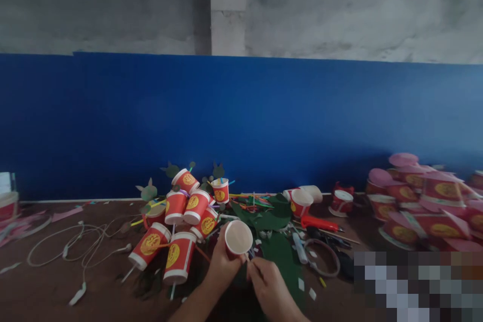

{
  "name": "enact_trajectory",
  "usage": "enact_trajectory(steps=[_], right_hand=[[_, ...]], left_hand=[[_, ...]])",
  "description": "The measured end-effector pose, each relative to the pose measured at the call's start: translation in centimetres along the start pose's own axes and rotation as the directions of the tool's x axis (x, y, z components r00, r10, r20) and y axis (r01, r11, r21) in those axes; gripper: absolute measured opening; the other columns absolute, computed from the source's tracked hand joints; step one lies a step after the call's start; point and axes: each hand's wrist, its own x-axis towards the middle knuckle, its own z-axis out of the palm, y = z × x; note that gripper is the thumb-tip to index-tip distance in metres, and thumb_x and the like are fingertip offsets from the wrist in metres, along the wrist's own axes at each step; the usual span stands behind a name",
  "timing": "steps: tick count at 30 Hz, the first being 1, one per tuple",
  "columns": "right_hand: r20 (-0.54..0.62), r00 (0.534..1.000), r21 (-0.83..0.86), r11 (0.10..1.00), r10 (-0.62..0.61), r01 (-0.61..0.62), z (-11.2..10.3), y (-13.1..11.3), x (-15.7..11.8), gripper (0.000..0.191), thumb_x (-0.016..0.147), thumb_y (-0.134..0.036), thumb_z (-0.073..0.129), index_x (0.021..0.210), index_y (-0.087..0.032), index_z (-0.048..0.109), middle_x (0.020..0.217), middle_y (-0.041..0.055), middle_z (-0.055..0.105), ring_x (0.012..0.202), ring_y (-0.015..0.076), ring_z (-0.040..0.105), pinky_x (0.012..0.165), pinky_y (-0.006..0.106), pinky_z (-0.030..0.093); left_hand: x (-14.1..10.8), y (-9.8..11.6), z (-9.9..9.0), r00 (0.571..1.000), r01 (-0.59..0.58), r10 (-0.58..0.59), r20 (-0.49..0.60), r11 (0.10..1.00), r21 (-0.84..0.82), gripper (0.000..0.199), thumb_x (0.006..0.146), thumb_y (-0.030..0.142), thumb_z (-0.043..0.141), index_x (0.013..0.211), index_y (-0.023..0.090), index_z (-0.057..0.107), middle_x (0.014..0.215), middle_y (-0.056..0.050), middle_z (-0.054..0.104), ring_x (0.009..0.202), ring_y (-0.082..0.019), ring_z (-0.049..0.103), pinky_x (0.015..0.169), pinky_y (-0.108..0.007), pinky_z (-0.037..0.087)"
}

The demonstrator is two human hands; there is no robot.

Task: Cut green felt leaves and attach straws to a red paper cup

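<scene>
Head view, with the held cup point(238, 237) as landmark. The held cup is in your left hand point(222, 264), above the brown tabletop point(113, 287), its open mouth turned toward you. Your left fingers are wrapped around its side. Your right hand point(269, 282) is just below and to the right of the held cup, fingertips pinched on a thin pale piece point(247, 257) at the cup's near edge; what the piece is made of cannot be told.

Left of the held cup you have a cluster of red-and-white cups point(181, 254), several with straws, some lying tilted against one another. Farther left lies a tangled white earphone cord point(83, 234). Behind the held cup are thin coloured sticks point(252, 204), next to dark green sheet material point(279, 214) that extends to its right and nearer you.

Behind and right of the held cup stands a tilted white-rimmed cup point(301, 203), with a red-handled tool point(322, 224) close by. Nearer on that side are a pale blue tube point(300, 248) and a ring-shaped band point(334, 270). Well apart to the right of the held cup is a heap of red cups with pink paper point(433, 201). A blue panel point(241, 126) stands beyond the tabletop.
</scene>
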Motion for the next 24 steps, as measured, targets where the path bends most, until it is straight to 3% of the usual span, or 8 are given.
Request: enact_trajectory(steps=[4, 7, 10, 14, 16, 19, 22, 24], right_hand=[[0.247, 0.945, 0.288, 0.914, 0.216, -0.284, -0.1, 0.3, 0.4, 0.037, 0.066, -0.055, 0.052, 0.055, -0.020, 0.044, 0.027, -0.0132, 0.021, 0.024, 0.0028, 0.013, 0.026, 0.017, 0.010], [0.426, 0.874, 0.369, 0.837, 0.234, -0.404, -1.0, 0.3, 1.2, 0.035, 0.064, -0.055, 0.052, 0.064, -0.020, 0.047, 0.026, -0.0149, 0.022, 0.020, 0.0038, 0.011, 0.022, 0.016, 0.011], [0.519, 0.833, 0.294, 0.875, 0.193, -0.385, -3.0, -0.4, 1.7, 0.033, 0.069, -0.049, 0.052, 0.062, -0.017, 0.051, 0.026, -0.0133, 0.027, 0.019, 0.0033, 0.014, 0.022, 0.015, 0.011], [0.558, 0.805, 0.011, 0.969, 0.200, -0.248, -6.8, -2.3, 1.9, 0.034, 0.075, -0.042, 0.050, 0.056, -0.014, 0.055, 0.027, -0.0080, 0.036, 0.022, 0.0041, 0.023, 0.026, 0.017, 0.014], [0.518, 0.827, -0.122, 0.975, 0.221, -0.184, -8.4, -2.9, 2.2, 0.032, 0.077, -0.039, 0.049, 0.059, -0.014, 0.059, 0.032, -0.0065, 0.039, 0.026, 0.0041, 0.026, 0.029, 0.018, 0.015], [0.276, 0.940, -0.319, 0.942, 0.198, -0.105, -9.5, -2.6, 3.1, 0.034, 0.080, -0.039, 0.043, 0.062, -0.015, 0.058, 0.033, -0.0067, 0.037, 0.029, 0.0061, 0.028, 0.034, 0.019, 0.019], [0.016, 1.000, -0.667, 0.745, 0.009, 0.004, -9.1, -1.7, 3.7, 0.030, 0.080, -0.035, 0.042, 0.066, -0.016, 0.060, 0.046, -0.0006, 0.050, 0.044, 0.0127, 0.046, 0.045, 0.023, 0.031], [-0.067, 0.978, -0.824, 0.564, -0.196, 0.057, -8.4, -1.5, 3.5, 0.023, 0.079, -0.030, 0.044, 0.084, -0.017, 0.063, 0.071, 0.0057, 0.062, 0.069, 0.0196, 0.057, 0.059, 0.026, 0.039]], left_hand=[[0.1, 0.1, -0.1, 0.999, 0.001, -0.002, -0.034, 1.000, -0.013, 0.068, 0.054, 0.008, 0.057, 0.119, 0.020, 0.043, 0.095, -0.004, 0.063, 0.083, -0.020, 0.060, 0.075, -0.033, 0.049], [0.3, 0.5, -0.2, 0.995, -0.051, 0.055, -0.078, 0.998, 0.046, 0.065, 0.057, 0.014, 0.062, 0.118, 0.019, 0.043, 0.101, -0.007, 0.062, 0.090, -0.022, 0.059, 0.082, -0.036, 0.046], [0.4, 0.6, -0.5, 0.988, -0.087, 0.105, -0.113, 0.984, 0.155, 0.061, 0.060, 0.018, 0.063, 0.118, 0.017, 0.043, 0.102, -0.009, 0.061, 0.095, -0.023, 0.057, 0.087, -0.039, 0.043], [0.7, 0.4, -1.1, 0.962, -0.094, 0.146, -0.229, 0.970, 0.222, 0.056, 0.066, 0.024, 0.063, 0.118, 0.015, 0.042, 0.097, -0.010, 0.062, 0.090, -0.024, 0.059, 0.084, -0.041, 0.044], [0.8, 0.5, -1.3, 0.943, -0.091, 0.157, -0.294, 0.970, 0.225, 0.058, 0.067, 0.028, 0.064, 0.118, 0.015, 0.040, 0.099, -0.011, 0.061, 0.093, -0.025, 0.059, 0.085, -0.041, 0.044], [0.4, 0.9, -1.0, 0.945, -0.078, 0.145, -0.293, 0.971, 0.228, 0.062, 0.065, 0.030, 0.066, 0.119, 0.015, 0.038, 0.103, -0.012, 0.060, 0.097, -0.026, 0.057, 0.086, -0.040, 0.043], [-0.2, 1.2, -0.5, 0.975, -0.073, 0.116, -0.188, 0.972, 0.224, 0.063, 0.063, 0.027, 0.067, 0.118, 0.016, 0.038, 0.105, -0.011, 0.058, 0.097, -0.024, 0.057, 0.088, -0.039, 0.043], [-0.4, 1.1, -0.2, 0.986, -0.071, 0.101, -0.130, 0.973, 0.218, 0.060, 0.064, 0.026, 0.066, 0.116, 0.017, 0.039, 0.105, -0.010, 0.058, 0.098, -0.023, 0.056, 0.089, -0.038, 0.042]])
